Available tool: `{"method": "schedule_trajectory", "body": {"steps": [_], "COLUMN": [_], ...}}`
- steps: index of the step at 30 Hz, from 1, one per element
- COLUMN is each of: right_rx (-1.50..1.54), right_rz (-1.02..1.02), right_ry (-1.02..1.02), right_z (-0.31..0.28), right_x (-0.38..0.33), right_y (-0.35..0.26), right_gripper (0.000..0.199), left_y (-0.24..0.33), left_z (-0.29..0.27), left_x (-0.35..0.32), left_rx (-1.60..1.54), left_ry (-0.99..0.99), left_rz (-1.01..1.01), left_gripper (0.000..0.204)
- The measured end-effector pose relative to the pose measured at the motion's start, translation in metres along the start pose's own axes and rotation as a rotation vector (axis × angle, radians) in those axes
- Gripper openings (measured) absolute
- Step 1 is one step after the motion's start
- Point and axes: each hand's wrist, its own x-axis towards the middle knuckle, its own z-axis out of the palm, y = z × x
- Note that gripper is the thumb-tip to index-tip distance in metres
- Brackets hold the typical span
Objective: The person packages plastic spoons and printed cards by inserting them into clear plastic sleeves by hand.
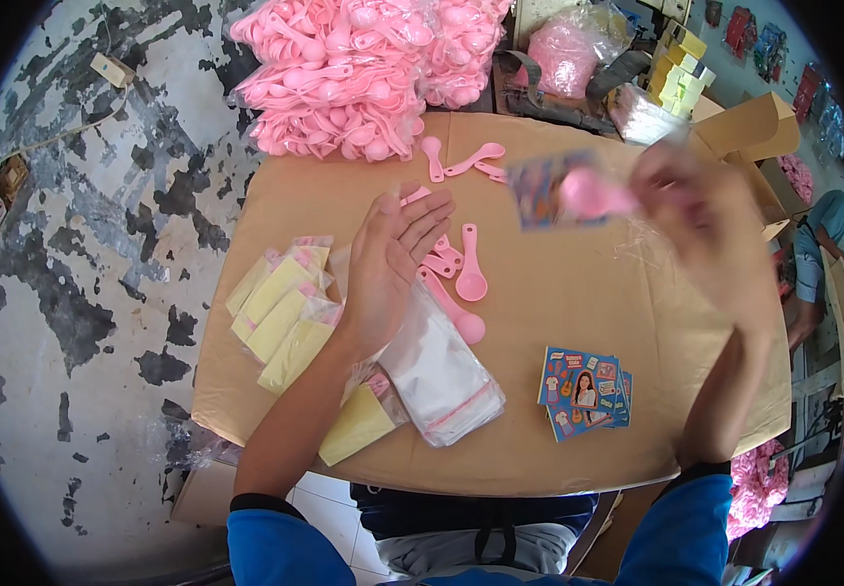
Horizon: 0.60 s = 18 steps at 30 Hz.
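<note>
My right hand (710, 220), smeared by motion, is raised over the right side of the table. It grips a pink measuring spoon (593, 193) together with a blue printed card (534, 195); how the fingers hold them is blurred. My left hand (393, 254) is open, fingers stretched out, and nothing shows in its palm. Beneath and beside it lie loose pink spoons, one of them a long spoon (471, 269). A stack of clear plastic bags (442, 366) sits close to my left wrist. Several printed cards (586, 391) are piled near the front edge.
Filled packets with yellow paper (280, 317) overlap on the table's left side. Large bags of pink spoons (344, 88) stand at the back. An open cardboard box (749, 132) is at the back right. Another person (821, 244) sits at the far right.
</note>
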Motion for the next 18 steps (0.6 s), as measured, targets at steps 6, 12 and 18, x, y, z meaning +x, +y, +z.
{"method": "schedule_trajectory", "body": {"steps": [6,12,18], "right_rx": [-0.075,0.395,0.362], "right_rz": [-0.015,0.084,0.010], "right_ry": [0.017,-0.109,0.035], "right_z": [0.045,0.088,0.086], "right_x": [0.006,0.001,0.009], "right_y": [-0.022,-0.016,0.000], "right_gripper": [0.007,0.013,0.022], "left_y": [-0.009,-0.012,-0.009], "left_z": [-0.001,0.027,0.028], "left_x": [-0.007,-0.029,-0.030], "left_rx": [0.638,1.096,0.352], "left_ry": [-0.258,-0.407,-0.399], "left_rz": [0.194,0.191,-0.214], "left_gripper": [0.065,0.079,0.049]}}
